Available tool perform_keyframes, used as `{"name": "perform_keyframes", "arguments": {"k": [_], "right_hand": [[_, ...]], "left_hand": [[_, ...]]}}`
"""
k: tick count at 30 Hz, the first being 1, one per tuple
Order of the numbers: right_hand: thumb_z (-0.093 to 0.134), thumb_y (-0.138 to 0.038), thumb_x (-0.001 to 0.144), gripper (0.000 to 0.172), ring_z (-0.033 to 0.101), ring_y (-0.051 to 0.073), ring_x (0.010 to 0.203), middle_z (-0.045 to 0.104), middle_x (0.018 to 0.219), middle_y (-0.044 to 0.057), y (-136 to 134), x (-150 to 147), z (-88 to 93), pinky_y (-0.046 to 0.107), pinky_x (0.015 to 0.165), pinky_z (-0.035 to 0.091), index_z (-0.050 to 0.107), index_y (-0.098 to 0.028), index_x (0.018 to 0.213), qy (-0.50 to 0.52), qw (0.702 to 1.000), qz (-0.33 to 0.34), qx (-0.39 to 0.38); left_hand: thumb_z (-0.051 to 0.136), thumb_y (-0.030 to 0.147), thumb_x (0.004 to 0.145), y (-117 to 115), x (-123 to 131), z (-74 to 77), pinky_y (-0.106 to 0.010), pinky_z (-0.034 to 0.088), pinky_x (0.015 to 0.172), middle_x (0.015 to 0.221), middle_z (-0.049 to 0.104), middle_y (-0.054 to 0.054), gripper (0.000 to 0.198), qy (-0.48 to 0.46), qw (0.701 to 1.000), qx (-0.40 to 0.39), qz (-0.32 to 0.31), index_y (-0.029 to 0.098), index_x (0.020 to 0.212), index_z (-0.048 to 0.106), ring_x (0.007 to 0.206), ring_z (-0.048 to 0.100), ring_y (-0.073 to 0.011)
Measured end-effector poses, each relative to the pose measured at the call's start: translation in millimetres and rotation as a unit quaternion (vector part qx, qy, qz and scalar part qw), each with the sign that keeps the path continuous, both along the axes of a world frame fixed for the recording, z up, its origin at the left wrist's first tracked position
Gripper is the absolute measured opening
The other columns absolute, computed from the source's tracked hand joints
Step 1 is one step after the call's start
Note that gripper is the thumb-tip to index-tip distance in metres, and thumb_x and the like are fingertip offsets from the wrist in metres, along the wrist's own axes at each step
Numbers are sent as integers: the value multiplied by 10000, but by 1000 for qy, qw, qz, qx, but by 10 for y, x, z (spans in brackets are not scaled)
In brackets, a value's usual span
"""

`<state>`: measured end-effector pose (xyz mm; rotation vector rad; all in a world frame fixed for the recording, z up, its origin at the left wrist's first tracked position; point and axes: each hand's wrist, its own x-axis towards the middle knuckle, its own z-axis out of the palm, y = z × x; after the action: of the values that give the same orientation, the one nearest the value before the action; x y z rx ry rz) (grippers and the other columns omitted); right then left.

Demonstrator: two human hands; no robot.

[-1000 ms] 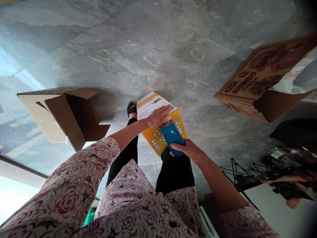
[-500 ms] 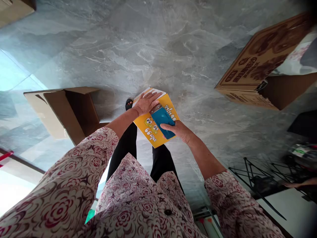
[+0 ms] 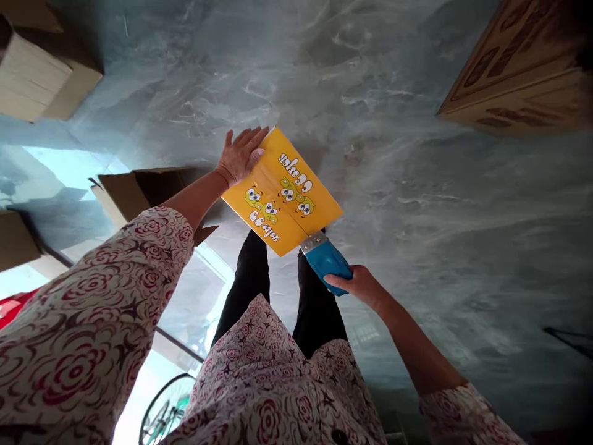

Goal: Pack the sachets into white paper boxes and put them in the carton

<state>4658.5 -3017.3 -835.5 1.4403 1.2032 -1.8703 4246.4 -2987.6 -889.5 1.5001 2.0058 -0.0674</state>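
Head view: yellow box (image 3: 281, 193) before legs (image 3: 317, 315); left hand (image 3: 241, 157) spread on far-left edge, right hand (image 3: 360, 285) clamped round blue dispenser (image 3: 327, 262) at near-right edge. Box likely light, stiff, slick; grip by edges.

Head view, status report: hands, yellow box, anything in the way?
Left hand on yellow box, far-left edge. Right hand gripping blue tool, metal end at near-right edge. Nothing visibly blocking.

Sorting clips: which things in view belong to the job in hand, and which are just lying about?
In the job:
yellow box, touched by the left grip
blue tool, held in the right grip

Apparently just lying about:
open carton, left
second carton, upper left
printed brown carton, upper right
red item, left edge, too cut off to name
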Motion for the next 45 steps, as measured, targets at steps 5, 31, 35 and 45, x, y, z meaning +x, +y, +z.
{"name": "perform_keyframes", "arguments": {"k": [5, 31, 35, 45], "right_hand": [[835, -564, 551, 429, 681, 263, 683, 698, 615, 63, -28, -36, -256, 339, 630, 546, 727, -160, 647, 5, 1000, 1, -7], [768, -601, 599, 473, 678, 310, 782, 707, 702, 126, 48, 33, -354, 394, 724, 538, 703, -143, 696, 27, 999, 25, -20], [755, -636, 583, 494, 648, 272, 707, 671, 651, 87, 12, 66, -398, 381, 676, 522, 692, -154, 676, 30, 999, 27, -10], [717, -663, 616, 472, 645, 262, 695, 649, 631, 61, 69, 30, -495, 381, 649, 531, 689, -194, 660, 97, 994, 43, 8]], "left_hand": [[-128, 686, 876, 23, 19, 41, -386, -90, 1243, 1639, 248, 193, 789, 19, 1000, 10, -10, 322, 1485, 217, 1460, 176, -203], [247, 656, 972, -61, -132, -233, -562, -235, 1202, 1679, 200, -15, 747, 62, 990, 125, -32, 161, 1530, 289, 1552, 13, -231], [201, 595, 999, -356, 573, -205, -562, -68, 1255, 1653, 271, -110, 725, 58, 981, 146, -110, 130, 1542, 321, 1572, 29, -270], [355, 688, 938, -593, 1052, -208, -613, -13, 1249, 1634, 313, -116, 731, 49, 983, 100, -146, 254, 1525, 402, 1555, 126, -339]]}}
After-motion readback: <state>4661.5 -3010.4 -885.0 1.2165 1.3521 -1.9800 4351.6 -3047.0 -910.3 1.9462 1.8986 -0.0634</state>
